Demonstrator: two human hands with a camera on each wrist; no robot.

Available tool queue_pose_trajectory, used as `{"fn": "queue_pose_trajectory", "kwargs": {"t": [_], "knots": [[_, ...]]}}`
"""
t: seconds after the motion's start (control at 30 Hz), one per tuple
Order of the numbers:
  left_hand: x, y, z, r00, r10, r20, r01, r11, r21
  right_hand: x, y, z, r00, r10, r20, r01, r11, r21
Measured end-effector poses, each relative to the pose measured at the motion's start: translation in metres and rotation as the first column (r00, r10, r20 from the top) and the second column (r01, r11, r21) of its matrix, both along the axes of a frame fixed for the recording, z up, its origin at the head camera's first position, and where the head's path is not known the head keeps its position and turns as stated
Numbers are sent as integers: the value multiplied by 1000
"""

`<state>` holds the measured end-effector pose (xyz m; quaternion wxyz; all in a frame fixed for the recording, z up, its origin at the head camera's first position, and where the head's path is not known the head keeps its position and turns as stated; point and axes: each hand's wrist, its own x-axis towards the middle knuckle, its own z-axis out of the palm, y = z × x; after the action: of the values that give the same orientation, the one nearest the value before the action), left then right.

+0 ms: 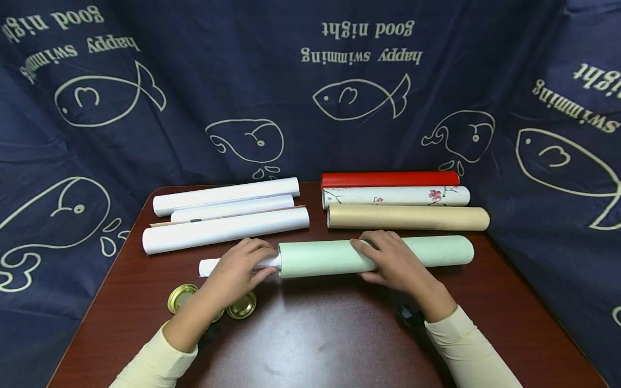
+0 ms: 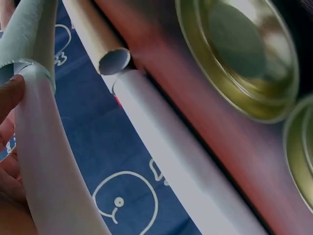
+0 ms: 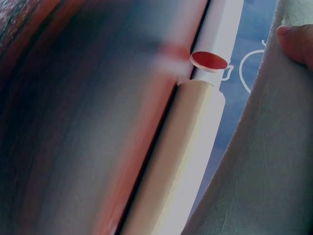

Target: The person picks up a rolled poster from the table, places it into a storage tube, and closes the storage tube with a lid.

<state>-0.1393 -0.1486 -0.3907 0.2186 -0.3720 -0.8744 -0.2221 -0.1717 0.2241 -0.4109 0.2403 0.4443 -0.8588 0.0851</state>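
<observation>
A pale green roll [image 1: 320, 258] lies crosswise at the middle of the table, with a thinner white roll [image 1: 209, 267] partly inside its left end. My left hand [image 1: 242, 269] grips the white roll close to that opening; in the left wrist view the thumb of the left hand [image 2: 11, 142] touches it at the green rim. Over the middle of the green roll [image 3: 264, 161] my right hand [image 1: 393, 264] holds on, fingers on top and thumb on the near side. Only a fingertip of the right hand [image 3: 297, 45] shows in the right wrist view.
Several white rolls [image 1: 225, 230] lie at the back left. At the back right are a gold roll [image 1: 407, 217], a flowered roll [image 1: 398, 197] and a red roll [image 1: 388, 179]. Gold-coloured round lids [image 1: 241, 305] sit around my left forearm. A dark object [image 1: 410, 317] is by my right wrist.
</observation>
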Motion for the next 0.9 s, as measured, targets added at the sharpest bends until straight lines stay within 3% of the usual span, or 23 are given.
{"fn": "queue_pose_trajectory", "kwargs": {"t": [0.17, 0.33, 0.5, 0.7, 0.9], "knots": [[4, -7, 2, 999, 17, -31, -19, 999, -48, 2, 3, -1, 1000, -3, -7, 3, 1000, 13], [16, -40, 3, 994, 91, -57, -95, 993, -72, 2, 11, -3, 1000, -21, -13, 21, 1000, 13], [26, -70, 3, 985, 165, -49, -167, 986, -28, 3, 17, -4, 1000, -30, -8, 30, 1000, 7], [27, -80, -1, 981, 193, 29, -194, 980, 47, 4, 17, -7, 1000, -29, -5, 29, 1000, -1], [23, -68, -6, 979, 143, 143, -164, 976, 145, 5, 14, -7, 1000, -20, 1, 20, 1000, 3]]}}
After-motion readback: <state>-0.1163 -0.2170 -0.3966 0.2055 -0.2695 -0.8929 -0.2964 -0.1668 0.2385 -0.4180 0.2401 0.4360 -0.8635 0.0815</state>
